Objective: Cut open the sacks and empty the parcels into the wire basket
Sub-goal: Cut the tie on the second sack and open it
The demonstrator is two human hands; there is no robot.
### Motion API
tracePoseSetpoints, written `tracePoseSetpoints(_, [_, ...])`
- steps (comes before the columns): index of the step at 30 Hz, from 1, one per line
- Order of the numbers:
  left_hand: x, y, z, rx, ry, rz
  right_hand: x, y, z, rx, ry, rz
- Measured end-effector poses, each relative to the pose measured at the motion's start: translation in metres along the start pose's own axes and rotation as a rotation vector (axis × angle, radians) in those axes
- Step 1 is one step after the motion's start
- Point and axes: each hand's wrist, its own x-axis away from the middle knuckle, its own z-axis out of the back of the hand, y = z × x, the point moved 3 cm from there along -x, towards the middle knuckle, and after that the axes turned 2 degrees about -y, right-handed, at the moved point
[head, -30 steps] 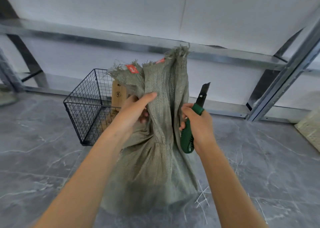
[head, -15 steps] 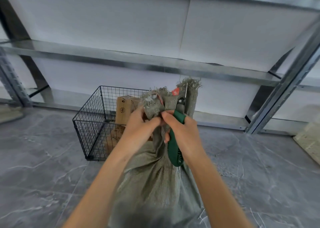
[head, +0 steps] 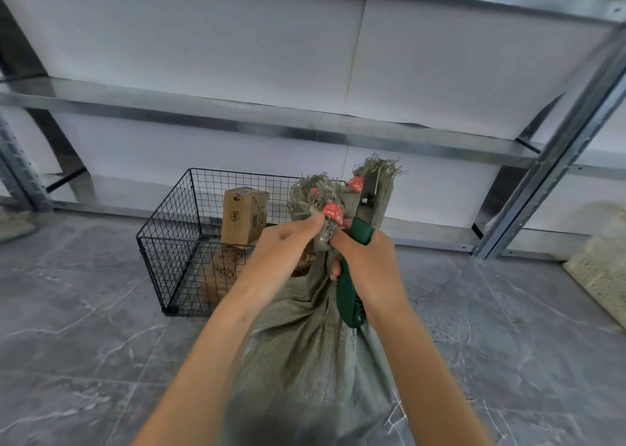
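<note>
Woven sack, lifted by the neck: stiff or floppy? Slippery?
Probably floppy: the sack folds and creases below the neck bunched in the left hand. Likely sags rather than stands; its body slumps on the floor. Frayed woven top suggests a rough, grippable surface.

Both arms are showing bare right down to the lower edge: the left arm (head: 210, 361) and right arm (head: 430, 361). The left hand (head: 284, 242) and right hand (head: 369, 256) are showing bare too.

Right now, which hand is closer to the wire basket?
Left. The left hand pinches the sack beside the wire basket; the right hand, gripping the green knife, is farther right, across the sack's neck.
</note>
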Motion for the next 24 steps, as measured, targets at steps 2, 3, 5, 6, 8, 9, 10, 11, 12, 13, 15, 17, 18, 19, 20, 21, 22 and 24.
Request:
tracePoseSetpoints(2, [0.003,0.005,-0.003,-0.09,0.036,-0.062,0.002,-0.001,0.003,0.015,-0.009,0.035])
tracePoseSetpoints(3, [0.005,0.007,-0.003,-0.124,0.053,-0.096,0.003,-0.002,0.004,0.019,-0.014,0.045])
tracePoseSetpoints(5, [0.008,0.011,-0.005,-0.175,0.079,-0.156,0.005,-0.005,0.006,0.026,-0.026,0.057])
tracePoseSetpoints(6, [0.01,0.012,-0.006,-0.204,0.082,-0.172,0.006,-0.005,0.007,0.028,-0.033,0.061])
tracePoseSetpoints(8, [0.01,0.012,-0.006,-0.232,0.095,-0.175,0.009,-0.006,0.008,0.026,-0.042,0.059])
tracePoseSetpoints(9, [0.011,0.013,-0.006,-0.228,0.098,-0.175,0.009,-0.005,0.008,0.023,-0.04,0.054])
tracePoseSetpoints(10, [0.011,0.012,-0.006,-0.229,0.099,-0.171,0.01,-0.005,0.008,0.016,-0.033,0.046])
tracePoseSetpoints(11, [0.011,0.011,-0.006,-0.225,0.107,-0.158,0.01,-0.004,0.009,0.004,-0.019,0.038])
tracePoseSetpoints(12, [0.011,0.009,-0.005,-0.221,0.12,-0.145,0.009,-0.003,0.011,-0.008,-0.002,0.03])
tracePoseSetpoints(13, [0.01,0.008,-0.005,-0.219,0.135,-0.133,0.008,-0.003,0.013,-0.013,0.015,0.023])
tracePoseSetpoints(15, [0.008,0.006,-0.005,-0.236,0.15,-0.127,0.007,-0.002,0.016,-0.009,0.036,0.015])
tracePoseSetpoints(17, [0.007,0.006,-0.007,-0.253,0.15,-0.148,0.006,-0.001,0.017,-0.023,0.056,0.016])
tracePoseSetpoints(18, [0.007,0.007,-0.008,-0.257,0.151,-0.15,0.006,0.0,0.018,-0.031,0.072,0.02])
tracePoseSetpoints(19, [0.006,0.006,-0.008,-0.255,0.156,-0.148,0.005,0.0,0.018,-0.034,0.09,0.026])
tracePoseSetpoints(20, [0.005,0.005,-0.008,-0.249,0.164,-0.141,0.005,0.001,0.018,-0.032,0.11,0.035])
tracePoseSetpoints(21, [0.005,0.005,-0.007,-0.241,0.171,-0.129,0.004,0.001,0.019,-0.032,0.13,0.043])
tracePoseSetpoints(22, [0.005,0.004,-0.007,-0.233,0.175,-0.117,0.004,0.002,0.019,-0.036,0.149,0.048])
tracePoseSetpoints(24, [0.003,0.003,-0.006,-0.22,0.188,-0.11,0.004,0.002,0.02,-0.051,0.166,0.051])
